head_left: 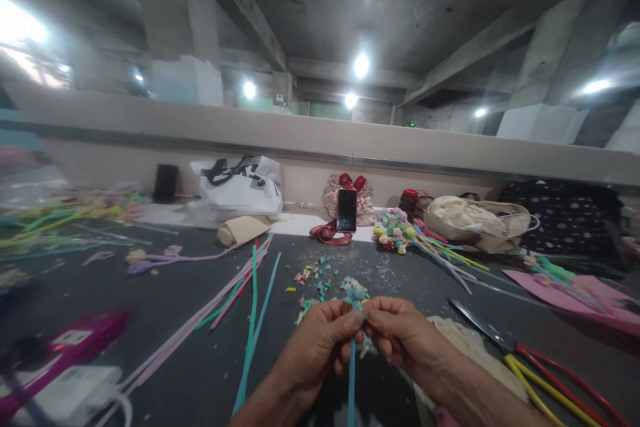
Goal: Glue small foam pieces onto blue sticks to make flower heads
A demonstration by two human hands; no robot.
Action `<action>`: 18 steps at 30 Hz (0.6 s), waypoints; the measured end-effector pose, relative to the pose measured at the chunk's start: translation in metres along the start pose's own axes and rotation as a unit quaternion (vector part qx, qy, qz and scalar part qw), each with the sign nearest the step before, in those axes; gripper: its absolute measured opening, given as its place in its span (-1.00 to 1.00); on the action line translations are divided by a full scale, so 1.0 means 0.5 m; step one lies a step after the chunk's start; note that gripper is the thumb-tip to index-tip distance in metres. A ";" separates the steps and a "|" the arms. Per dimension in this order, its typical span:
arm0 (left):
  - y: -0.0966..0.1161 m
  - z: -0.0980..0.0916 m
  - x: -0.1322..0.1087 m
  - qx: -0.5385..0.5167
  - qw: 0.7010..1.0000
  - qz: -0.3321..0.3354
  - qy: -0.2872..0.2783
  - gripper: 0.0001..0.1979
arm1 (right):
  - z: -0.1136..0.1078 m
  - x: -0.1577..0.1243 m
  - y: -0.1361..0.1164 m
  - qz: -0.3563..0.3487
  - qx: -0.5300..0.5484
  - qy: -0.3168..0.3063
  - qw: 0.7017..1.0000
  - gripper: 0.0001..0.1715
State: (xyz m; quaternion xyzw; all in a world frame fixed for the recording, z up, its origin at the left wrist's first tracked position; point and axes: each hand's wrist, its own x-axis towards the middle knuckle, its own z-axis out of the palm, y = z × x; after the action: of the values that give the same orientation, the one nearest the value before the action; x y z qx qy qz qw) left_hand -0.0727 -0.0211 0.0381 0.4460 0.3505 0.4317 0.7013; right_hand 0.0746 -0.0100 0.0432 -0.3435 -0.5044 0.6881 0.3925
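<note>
Low in the middle of the view, my left hand [320, 340] and my right hand [400, 333] meet with fingers pinched together. Between them stands a light blue stem with a small fuzzy flower [354, 292] at its top. The left fingertips pinch the stem just under the flower, and the right fingertips press against it from the other side. Below the hands the blue stem [351, 380] runs down toward me. Small coloured scraps [315, 277] lie scattered on the dark table [200, 360] just beyond the hands.
Long pink, green and blue stems [250, 307] lie to the left. Scissors with red and yellow handles [525, 353] lie at right. A bunch of finished flowers [400, 230], a phone [347, 210], bags [240, 187] and a pink sheet [575, 293] lie further back.
</note>
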 end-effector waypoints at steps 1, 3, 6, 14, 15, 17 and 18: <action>0.001 0.002 -0.001 0.000 1.000 -0.001 -0.004 -0.69 | -0.003 0.000 -0.001 0.008 0.005 -0.010 1.000 -0.70; 0.001 0.005 -0.001 0.000 1.000 -0.002 -0.006 -0.70 | -0.010 0.000 -0.002 0.018 0.007 -0.021 1.000 -0.70; -0.001 0.006 -0.001 -0.002 1.000 0.001 -0.004 -0.70 | -0.015 0.000 -0.004 0.022 0.010 -0.028 0.999 -0.71; -0.002 0.002 -0.001 -0.001 1.000 0.012 -0.006 -0.72 | -0.012 -0.005 -0.016 0.020 0.008 -0.029 0.999 -0.76; -0.002 0.001 -0.003 0.004 1.000 0.012 -0.006 -0.73 | -0.011 -0.007 -0.018 0.022 0.007 -0.032 0.999 -0.76; 0.000 -0.001 -0.006 0.019 1.000 0.013 -0.003 -0.74 | -0.010 -0.012 -0.022 0.024 0.001 -0.042 0.999 -0.76; 0.001 -0.001 -0.008 0.028 1.000 0.015 -0.002 -0.75 | -0.010 -0.014 -0.023 0.025 -0.003 -0.047 0.999 -0.76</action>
State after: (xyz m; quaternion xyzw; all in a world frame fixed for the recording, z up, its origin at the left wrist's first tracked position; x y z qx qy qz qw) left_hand -0.0746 -0.0244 0.0388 0.4711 0.3546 0.4314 0.6828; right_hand 0.0844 -0.0116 0.0535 -0.3244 -0.5153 0.7119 0.3498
